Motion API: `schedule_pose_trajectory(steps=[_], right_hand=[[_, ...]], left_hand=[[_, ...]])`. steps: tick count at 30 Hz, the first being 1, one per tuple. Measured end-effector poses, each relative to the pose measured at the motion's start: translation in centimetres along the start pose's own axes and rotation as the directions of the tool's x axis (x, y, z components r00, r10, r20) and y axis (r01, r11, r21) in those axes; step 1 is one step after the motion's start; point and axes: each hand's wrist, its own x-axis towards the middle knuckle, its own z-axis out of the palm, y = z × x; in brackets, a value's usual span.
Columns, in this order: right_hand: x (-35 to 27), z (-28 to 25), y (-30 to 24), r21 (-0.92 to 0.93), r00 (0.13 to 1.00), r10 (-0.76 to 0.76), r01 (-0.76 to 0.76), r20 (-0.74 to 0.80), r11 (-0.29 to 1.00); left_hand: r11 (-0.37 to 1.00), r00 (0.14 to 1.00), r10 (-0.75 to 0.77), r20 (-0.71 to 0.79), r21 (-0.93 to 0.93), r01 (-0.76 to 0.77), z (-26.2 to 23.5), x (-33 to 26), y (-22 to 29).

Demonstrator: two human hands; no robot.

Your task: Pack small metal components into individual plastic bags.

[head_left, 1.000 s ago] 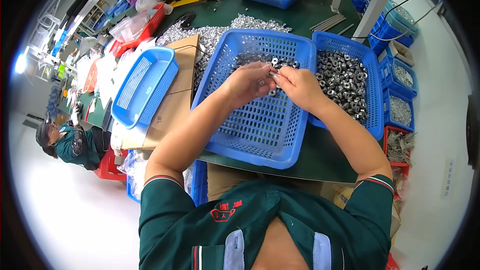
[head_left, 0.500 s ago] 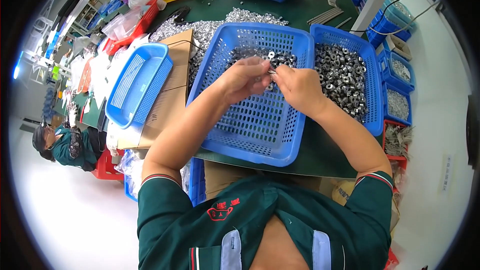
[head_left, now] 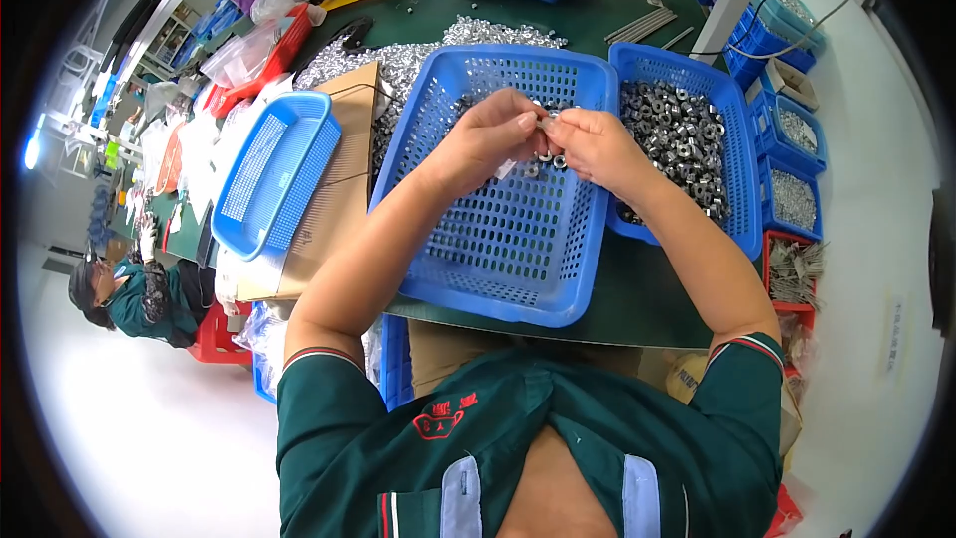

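Observation:
Over the large blue perforated basket (head_left: 485,284), my left hand (head_left: 486,139) and my right hand (head_left: 605,151) meet, thumbs and fingertips pinched together. Whatever lies between the fingertips is small and mostly hidden. A whitish, see-through scrap (head_left: 505,169) shows under the left fingers; its kind is unclear. Loose metal nut-like rings (head_left: 560,161) lie in the far part of this basket, partly behind my hands. To the right, a second blue basket (head_left: 742,174) holds many dark and silvery nut-like rings (head_left: 677,144).
At left, a smaller blue basket (head_left: 234,229) rests on cardboard (head_left: 324,209). Shiny small metal parts (head_left: 503,33) are heaped behind the large basket. Thin rods (head_left: 642,25) lie near a white post (head_left: 732,15). A co-worker (head_left: 139,294) sits far left.
Both hands stay together over the basket, with the fingertips shifted slightly upward and the fingers regripped. A whitish scrap now shows below the left fingers. The whole view has shifted slightly.

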Motion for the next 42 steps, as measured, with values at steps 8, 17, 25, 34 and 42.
schedule_pose_trajectory(steps=[8, 17, 25, 34, 42], right_hand=[[0.5, 0.5, 0.7, -0.086, 0.996, -0.081, 0.076, -0.05, 0.993], [0.7, 0.5, 1.1, -0.207, 0.986, -0.16, 0.148, -0.046, 0.967], [0.3, 0.5, 0.7, -0.261, 0.978, -0.179, 0.146, -0.107, 0.954], [0.4, 0.4, 1.3, -0.099, 0.977, -0.124, 0.108, -0.173, 0.989], [0.6, 0.4, 1.2, -0.077, 0.977, -0.133, 0.122, -0.169, 0.99]], left_hand=[[0.865, 0.932, -0.302, -0.2, 0.355, 0.356, -2.9, 0.5, -3.6], [-0.081, 0.975, -0.11, -0.191, 0.98, 0.183, -1.5, 0.2, -6.6], [0.93, 0.919, -0.361, -0.156, -0.131, 0.344, -1.5, 0.3, -2.2], [0.954, 0.921, -0.287, -0.263, 0.011, 0.301, -1.9, 0.3, -2.5], [0.113, 0.971, -0.061, -0.232, 0.965, 0.237, -2.6, 0.3, -4.7]])
